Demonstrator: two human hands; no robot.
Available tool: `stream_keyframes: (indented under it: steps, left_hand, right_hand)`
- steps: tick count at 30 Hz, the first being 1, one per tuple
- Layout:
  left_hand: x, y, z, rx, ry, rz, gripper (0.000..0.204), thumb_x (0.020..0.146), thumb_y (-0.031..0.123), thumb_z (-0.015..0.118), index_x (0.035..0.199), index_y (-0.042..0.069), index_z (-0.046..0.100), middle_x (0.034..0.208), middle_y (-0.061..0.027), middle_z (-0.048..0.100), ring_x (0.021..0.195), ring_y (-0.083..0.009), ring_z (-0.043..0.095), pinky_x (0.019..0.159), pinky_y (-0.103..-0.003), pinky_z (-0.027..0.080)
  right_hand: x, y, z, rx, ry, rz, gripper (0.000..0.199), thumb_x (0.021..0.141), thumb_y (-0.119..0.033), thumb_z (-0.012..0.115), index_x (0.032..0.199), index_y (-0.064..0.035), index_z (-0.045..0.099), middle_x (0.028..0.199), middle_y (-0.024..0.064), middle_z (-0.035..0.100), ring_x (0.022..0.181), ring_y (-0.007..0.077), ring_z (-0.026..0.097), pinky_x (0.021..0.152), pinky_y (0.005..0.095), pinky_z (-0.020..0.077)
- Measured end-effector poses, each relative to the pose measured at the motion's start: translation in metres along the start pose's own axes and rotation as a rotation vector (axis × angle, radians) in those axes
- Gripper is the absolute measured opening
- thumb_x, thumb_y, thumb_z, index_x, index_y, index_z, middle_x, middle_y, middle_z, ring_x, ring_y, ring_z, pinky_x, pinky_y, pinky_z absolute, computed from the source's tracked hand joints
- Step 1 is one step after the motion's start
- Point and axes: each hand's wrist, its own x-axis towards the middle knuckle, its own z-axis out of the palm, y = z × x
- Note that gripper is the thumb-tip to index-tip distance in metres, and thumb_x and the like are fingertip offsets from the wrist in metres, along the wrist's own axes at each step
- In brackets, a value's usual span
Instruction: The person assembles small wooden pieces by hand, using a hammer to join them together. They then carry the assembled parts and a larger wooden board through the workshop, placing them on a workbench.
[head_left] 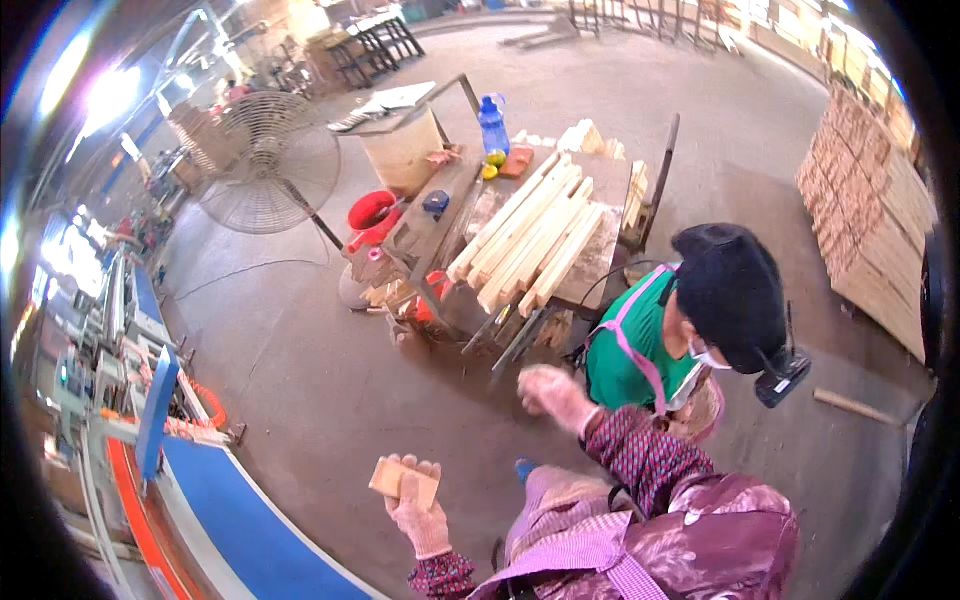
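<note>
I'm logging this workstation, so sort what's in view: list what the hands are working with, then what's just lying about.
In hand:
- small wooden block, held in the gloved left hand
- right hand, gloved, raised and holding nothing
- blue conveyor belt, nearest the block

Lying about:
- stacked wooden slats on the cart
- blue water bottle
- standing fan
- red bucket
- timber pile

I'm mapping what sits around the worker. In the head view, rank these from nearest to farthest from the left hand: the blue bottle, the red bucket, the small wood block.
From the left hand:
1. Small wood block, held in that hand.
2. Red bucket, on the floor beside the fan, ahead.
3. Blue bottle, at the workbench's far end.
</note>
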Motion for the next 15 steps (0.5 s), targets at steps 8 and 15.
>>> stream_keyframes:
  steps: [8, 15]
  left_hand:
    - [0.221, -0.028, 0.059, 0.181, -0.293, -0.357, 0.046, 0.087, 0.001, 0.059, 0.132, 0.004, 0.05, 0.108, -0.0087, 0.06, 0.094, -0.0226, 0.063, 0.093, -0.045, 0.054]
    - [0.394, -0.119, 0.199, 0.35, -0.752, -0.508, 0.037, 0.086, 0.005, 0.064, 0.122, 0.005, 0.055, 0.109, -0.0062, 0.06, 0.094, -0.0192, 0.063, 0.088, -0.033, 0.054]
  right_hand:
    - [0.17, -0.02, -0.044, 0.055, 0.751, -0.337, 0.031, 0.098, -0.022, 0.061, 0.123, -0.0037, 0.059, 0.094, -0.0022, 0.064, 0.075, 0.0066, 0.057, 0.067, 0.0225, 0.0496]
    - [0.241, -0.048, -0.104, -0.078, 1.148, -0.583, 0.051, 0.098, -0.022, 0.062, 0.138, 0.006, 0.045, 0.136, 0.0134, 0.055, 0.122, 0.0186, 0.053, 0.105, 0.0303, 0.0408]
